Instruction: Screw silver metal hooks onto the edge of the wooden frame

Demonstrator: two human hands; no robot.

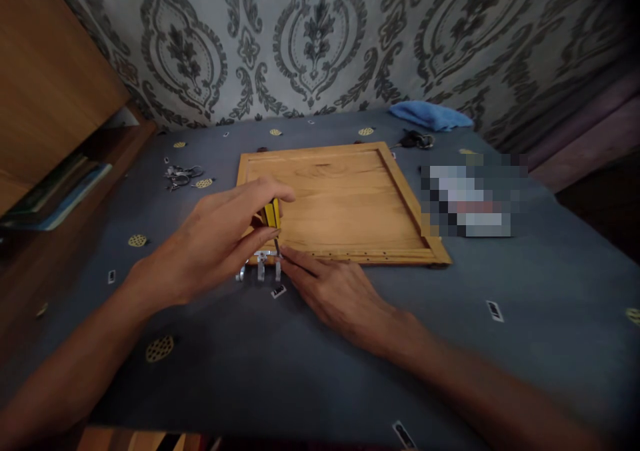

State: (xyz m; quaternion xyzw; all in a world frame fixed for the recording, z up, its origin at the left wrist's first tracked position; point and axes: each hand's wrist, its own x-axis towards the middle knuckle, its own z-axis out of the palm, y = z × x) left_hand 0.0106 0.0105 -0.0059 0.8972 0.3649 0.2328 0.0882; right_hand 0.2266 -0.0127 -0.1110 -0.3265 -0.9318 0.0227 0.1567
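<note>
Standing almost upright over the near left corner of a wooden framed panel (345, 194), the yellow-and-black screwdriver (271, 214) has its shaft directed down at a metal hook rack (261, 270). Its hooks overhang the panel's near edge, so its base probably sits on the frame. The left hand (220, 228) is wrapped around the handle from the side, a hold that seems suited to turning it while keeping the shaft in line. The right hand (345, 294) lies low along the near edge, its fingertips beside the tip, likely steadying the rack or a screw; whether they pinch anything cannot be told. The panel rests flat on the blue-grey patterned cover (350, 358), which presumably supports it against downward pressure.

Farther out, a cluster of small metal pieces (181, 176) lies left of the panel, apart from the work. Beyond its far right corner are a dark bunch of keys (415, 139) and a crumpled blue cloth (433, 115), both clear of the arms.
</note>
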